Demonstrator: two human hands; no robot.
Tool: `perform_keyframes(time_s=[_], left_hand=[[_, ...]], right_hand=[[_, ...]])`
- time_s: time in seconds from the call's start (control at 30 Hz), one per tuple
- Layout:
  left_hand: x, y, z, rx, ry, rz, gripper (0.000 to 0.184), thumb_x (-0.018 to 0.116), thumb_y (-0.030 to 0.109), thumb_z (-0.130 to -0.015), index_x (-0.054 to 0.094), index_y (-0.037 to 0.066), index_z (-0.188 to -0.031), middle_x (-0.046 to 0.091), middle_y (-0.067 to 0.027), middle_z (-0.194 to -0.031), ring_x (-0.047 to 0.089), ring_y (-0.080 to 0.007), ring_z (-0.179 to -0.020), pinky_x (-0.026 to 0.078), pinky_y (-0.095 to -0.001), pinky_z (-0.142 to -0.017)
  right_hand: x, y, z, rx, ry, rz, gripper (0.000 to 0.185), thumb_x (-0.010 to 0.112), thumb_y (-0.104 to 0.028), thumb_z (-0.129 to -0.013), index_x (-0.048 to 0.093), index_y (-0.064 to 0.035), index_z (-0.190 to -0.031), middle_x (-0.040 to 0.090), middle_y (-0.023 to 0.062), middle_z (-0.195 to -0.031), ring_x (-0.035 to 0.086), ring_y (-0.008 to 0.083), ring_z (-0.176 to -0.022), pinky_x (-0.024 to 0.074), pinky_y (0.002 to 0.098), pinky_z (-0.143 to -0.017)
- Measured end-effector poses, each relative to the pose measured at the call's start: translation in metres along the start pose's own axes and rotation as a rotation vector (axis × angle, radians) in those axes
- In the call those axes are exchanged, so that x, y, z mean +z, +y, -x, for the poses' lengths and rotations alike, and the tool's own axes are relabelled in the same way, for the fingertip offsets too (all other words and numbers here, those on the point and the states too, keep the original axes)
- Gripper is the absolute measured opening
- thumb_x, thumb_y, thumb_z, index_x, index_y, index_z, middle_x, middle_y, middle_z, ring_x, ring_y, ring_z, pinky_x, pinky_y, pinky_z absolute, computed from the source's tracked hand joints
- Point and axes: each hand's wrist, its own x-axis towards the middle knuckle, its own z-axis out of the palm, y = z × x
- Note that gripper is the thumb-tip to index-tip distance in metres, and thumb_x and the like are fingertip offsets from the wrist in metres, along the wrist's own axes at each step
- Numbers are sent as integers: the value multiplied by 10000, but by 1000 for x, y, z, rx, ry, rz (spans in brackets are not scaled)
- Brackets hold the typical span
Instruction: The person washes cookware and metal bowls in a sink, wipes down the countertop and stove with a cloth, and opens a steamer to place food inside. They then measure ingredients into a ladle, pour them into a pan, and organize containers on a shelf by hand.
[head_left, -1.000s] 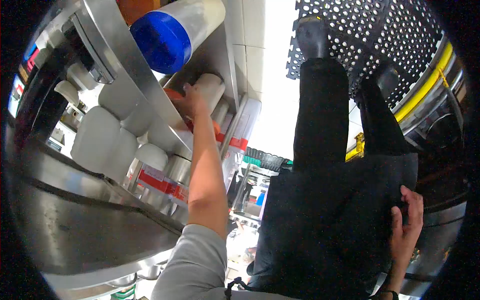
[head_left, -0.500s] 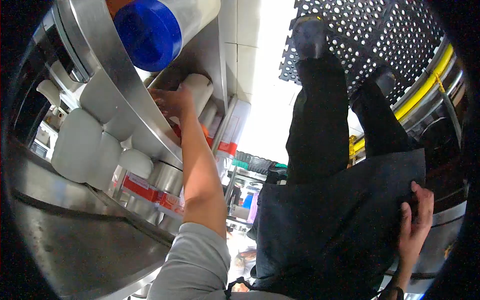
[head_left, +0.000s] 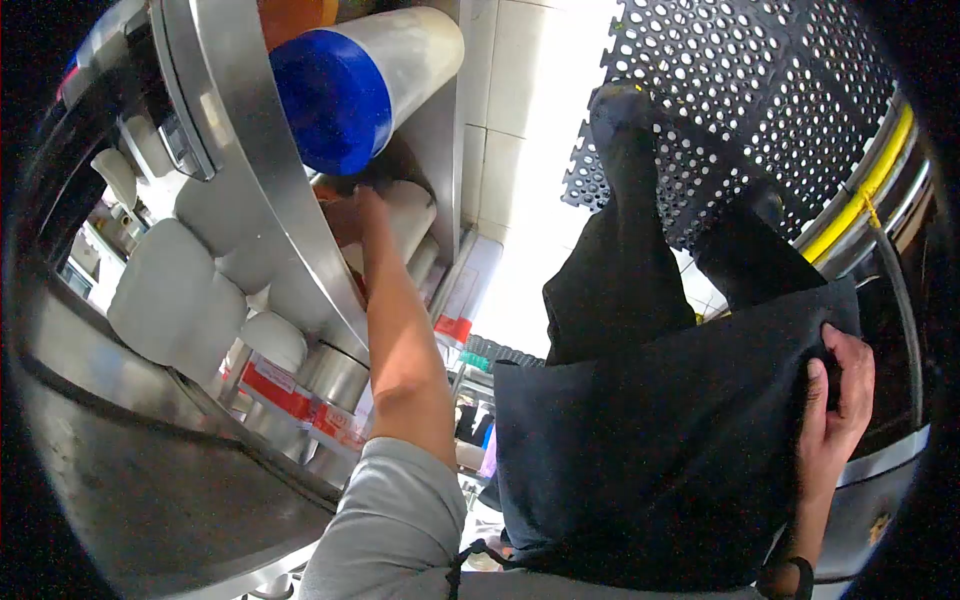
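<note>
My left hand [head_left: 352,214] reaches into a shelf under the steel counter. It lies beside a pale cylindrical container [head_left: 410,212], just below a large clear container with a blue lid [head_left: 332,100]. Shadow and the hand's own back hide its fingers, so I cannot tell whether they grip anything. On the other side, my right hand [head_left: 842,395] rests at the edge of a black apron [head_left: 650,450], its thumb and fingers apart and nothing seen in it.
The steel shelf edge [head_left: 290,215] runs close along my left forearm. Red-and-white boxes [head_left: 275,388] sit lower on the shelving. A black perforated mat [head_left: 740,90] covers part of the tiled floor. A yellow hose or pipe [head_left: 865,185] runs along the right.
The view has shifted, so the shelf and blue-lidded container appear lower and further right. My left hand has gone deeper into shadow below the container. My right hand stays at the apron.
</note>
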Motion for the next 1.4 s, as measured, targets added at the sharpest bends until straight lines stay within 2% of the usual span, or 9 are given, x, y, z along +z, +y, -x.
perform_keyframes(time_s=[0.13,0.33,0.43,0.7,0.9,1.13,1.23,1.33,1.4], left_hand=[[49,-11,-3,-40,131,28,442,704,300,-875,660,-6,-1190,646,-224,-1309,591,-439,-1231,435,-614,-998],[-48,16,28,268,111,344,280,653,208,-861,708,50,-1086,707,-159,-1142,646,-425,-1100,474,-589,-917],[-42,17,21,194,86,348,252,633,170,-857,717,51,-1063,740,-114,-1072,673,-421,-1037,499,-557,-890],[37,-5,-13,-83,39,288,334,667,204,-871,671,5,-1139,688,-189,-1160,647,-422,-1098,494,-532,-936],[34,-9,-20,40,166,390,412,693,230,-882,636,-30,-1197,649,-244,-1225,627,-423,-1144,489,-513,-970],[-61,8,31,265,119,675,511,723,260,-895,596,-70,-1263,604,-309,-1302,604,-423,-1198,484,-491,-1010],[32,-19,-5,468,141,538,529,752,203,-897,553,-86,-1293,582,-298,-1336,575,-428,-1229,451,-482,-1058],[48,-29,-2,575,319,312,521,763,200,-889,560,-75,-1282,585,-273,-1308,543,-420,-1257,410,-501,-1092],[-25,4,46,505,232,487,523,771,223,-884,568,-57,-1276,566,-258,-1328,519,-394,-1280,396,-500,-1100]], right_hand=[[-3,5,1,-29,-10,28,259,633,-47,-958,655,63,-1191,650,193,-1161,618,319,-1088,461,395,-1007],[3,-3,3,-23,15,31,232,642,-41,-947,671,52,-1158,664,185,-1134,618,323,-1080,458,407,-1007],[4,-4,3,-26,26,39,223,646,-32,-938,677,46,-1145,669,184,-1124,618,325,-1075,457,413,-1006],[11,-4,-11,-72,111,90,218,669,-7,-900,686,39,-1112,671,177,-1091,631,331,-1039,476,416,-976],[19,-13,-19,-86,119,86,196,666,-19,-917,675,52,-1100,670,170,-1057,636,313,-1017,479,399,-963],[17,-11,12,-53,52,74,199,658,-25,-928,677,45,-1113,678,169,-1105,632,322,-1061,472,409,-988],[17,-11,26,-34,22,69,202,653,-28,-934,674,45,-1122,682,167,-1121,631,320,-1075,466,412,-1005],[18,-8,36,-9,13,53,204,650,-32,-942,671,47,-1129,683,166,-1138,632,318,-1083,461,409,-1017],[17,-7,33,-4,25,31,211,647,-34,-947,669,49,-1140,682,165,-1149,632,313,-1091,459,403,-1023]])
